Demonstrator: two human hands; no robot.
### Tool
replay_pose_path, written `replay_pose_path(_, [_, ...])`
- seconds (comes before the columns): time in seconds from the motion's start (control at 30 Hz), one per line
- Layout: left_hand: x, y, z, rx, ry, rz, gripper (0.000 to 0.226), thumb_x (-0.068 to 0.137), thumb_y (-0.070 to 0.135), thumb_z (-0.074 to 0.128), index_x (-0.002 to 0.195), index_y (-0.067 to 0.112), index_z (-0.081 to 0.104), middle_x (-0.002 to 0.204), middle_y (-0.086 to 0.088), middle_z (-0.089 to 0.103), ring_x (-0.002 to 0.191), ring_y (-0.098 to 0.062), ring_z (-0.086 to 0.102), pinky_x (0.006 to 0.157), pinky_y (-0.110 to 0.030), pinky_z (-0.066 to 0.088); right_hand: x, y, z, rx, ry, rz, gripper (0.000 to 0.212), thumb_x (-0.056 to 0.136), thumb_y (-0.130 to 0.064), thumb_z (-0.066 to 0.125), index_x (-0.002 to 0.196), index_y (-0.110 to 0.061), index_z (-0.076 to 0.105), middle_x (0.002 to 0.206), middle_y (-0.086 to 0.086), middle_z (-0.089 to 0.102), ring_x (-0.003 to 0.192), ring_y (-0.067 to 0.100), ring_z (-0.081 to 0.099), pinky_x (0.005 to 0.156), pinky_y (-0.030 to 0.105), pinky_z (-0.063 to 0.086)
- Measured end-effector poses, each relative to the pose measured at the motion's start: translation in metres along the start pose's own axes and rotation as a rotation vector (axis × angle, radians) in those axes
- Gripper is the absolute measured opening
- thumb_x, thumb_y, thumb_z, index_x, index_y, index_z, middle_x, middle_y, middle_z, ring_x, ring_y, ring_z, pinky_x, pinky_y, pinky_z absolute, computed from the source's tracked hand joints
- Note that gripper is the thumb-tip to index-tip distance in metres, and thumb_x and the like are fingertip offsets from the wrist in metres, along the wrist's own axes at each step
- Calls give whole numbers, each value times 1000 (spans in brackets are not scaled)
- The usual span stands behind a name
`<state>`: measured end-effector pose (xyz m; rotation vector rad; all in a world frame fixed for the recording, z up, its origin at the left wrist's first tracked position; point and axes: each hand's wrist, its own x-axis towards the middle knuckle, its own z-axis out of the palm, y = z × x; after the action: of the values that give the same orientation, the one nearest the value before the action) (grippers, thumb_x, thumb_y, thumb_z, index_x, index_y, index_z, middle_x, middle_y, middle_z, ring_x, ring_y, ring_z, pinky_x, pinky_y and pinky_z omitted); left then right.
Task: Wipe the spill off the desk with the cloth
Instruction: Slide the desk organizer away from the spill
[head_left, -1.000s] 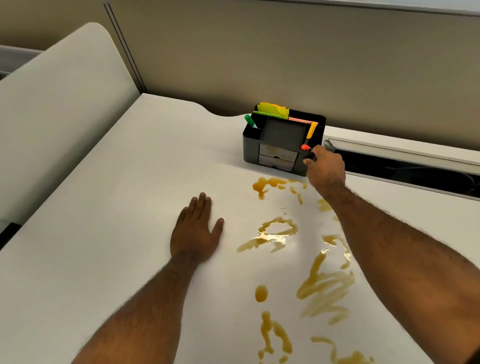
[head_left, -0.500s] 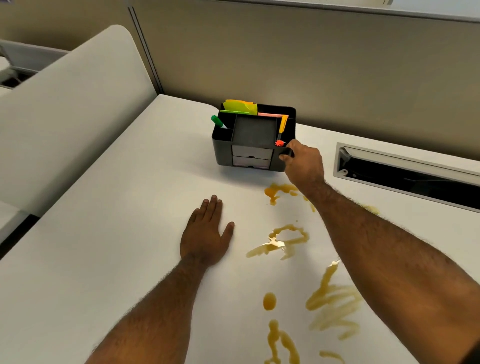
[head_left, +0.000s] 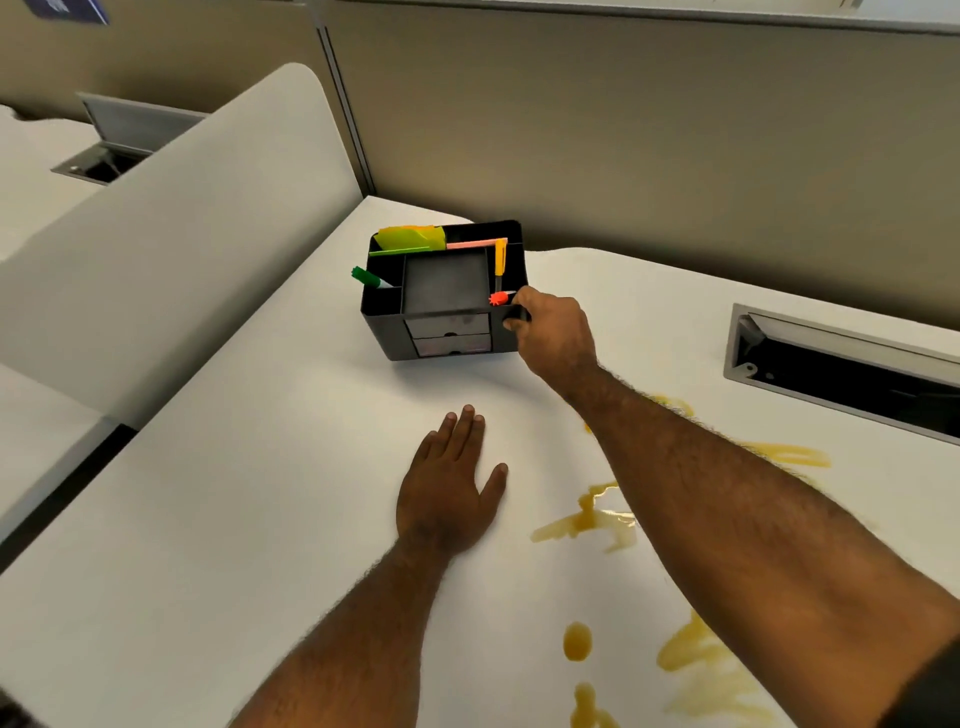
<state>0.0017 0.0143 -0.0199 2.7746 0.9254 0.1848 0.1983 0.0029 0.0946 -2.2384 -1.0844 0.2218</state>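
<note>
A brown liquid spill (head_left: 587, 517) lies in streaks and drops over the right half of the white desk (head_left: 249, 499). A black desk organizer (head_left: 441, 296) with pens and sticky notes stands at the back of the desk. My right hand (head_left: 553, 332) grips its front right corner. My left hand (head_left: 447, 493) rests flat on the desk, fingers together, just left of the spill and holding nothing. No cloth is in view.
A grey partition wall (head_left: 623, 130) runs behind the desk. An open cable tray slot (head_left: 841, 364) is set into the desk at the back right. A white curved divider panel (head_left: 171, 223) bounds the left side, with another desk beyond it.
My right hand has slid the organizer to the left and back, away from the spill. The view has shifted left with it. My left hand has stayed flat on the desk.
</note>
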Motion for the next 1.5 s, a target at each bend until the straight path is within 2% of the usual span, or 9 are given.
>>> replay_pose_path(0.1, [0,1,-1,-5,-9,-7,71,93,60,17,154,25,7,162,9,1,149,-9,-2,122,-29,6,3,-4,13,5,-25,-22,20,93,-17,62,110,-6,62,108,16,70,96,33,66,89,39,52])
replay_pose_path(0.2, [0,1,-1,-12,-18,-19,71,93,61,18,154,25,6,162,10,1,149,-9,-2,121,-29,5,5,-7,23,12,-69,-23,22,93,-17,62,113,-7,61,110,15,70,97,31,65,89,35,50])
replay_pose_path(0.33, [1,1,-1,-2,-26,-23,72,93,62,16,154,26,5,162,10,0,149,-10,-3,121,-29,2,5,-5,31,12,-85,-29,21,94,-17,62,111,-5,61,109,16,70,95,31,65,80,29,46])
replay_pose_path(0.7, [2,1,-1,6,-26,-25,71,94,61,18,154,26,5,162,9,0,147,-8,-6,118,-27,-2,8,0,31,79,-93,-42,28,92,-14,64,118,-5,61,117,16,66,106,31,62,93,34,48])
replay_pose_path(0.8, [1,1,-1,2,-30,-20,71,94,60,18,154,25,6,162,9,0,149,-9,-4,120,-28,1,5,3,31,95,-115,-48,47,92,-16,63,137,-10,51,138,12,57,125,31,54,106,39,41])
replay_pose_path(0.87, [1,2,-1,-1,-26,-20,71,94,60,18,154,25,6,162,9,1,149,-10,-3,120,-28,2,4,5,29,101,-132,-42,59,92,-17,63,146,-16,39,149,8,46,135,30,46,110,41,37])
replay_pose_path(1.03, [1,1,0,1,-30,-18,71,94,59,19,154,23,8,162,8,2,149,-11,-1,121,-31,7,1,13,19,62,-99,-37,75,91,-26,65,152,-23,21,158,3,31,139,30,40,109,42,38])
replay_pose_path(1.3, [3,1,1,40,-69,-9,73,94,62,15,154,24,2,162,6,-1,149,-12,-3,119,-29,1,-26,45,-12,-26,-29,1,76,90,-37,64,152,-23,22,158,1,31,139,27,40,110,41,36])
replay_pose_path(1.5, [5,0,0,36,-105,3,83,86,66,3,154,19,2,163,4,-2,150,-14,-3,120,-30,1,-62,80,-41,-79,-18,71,74,92,-45,58,152,-21,22,158,2,31,141,26,36,114,43,33])
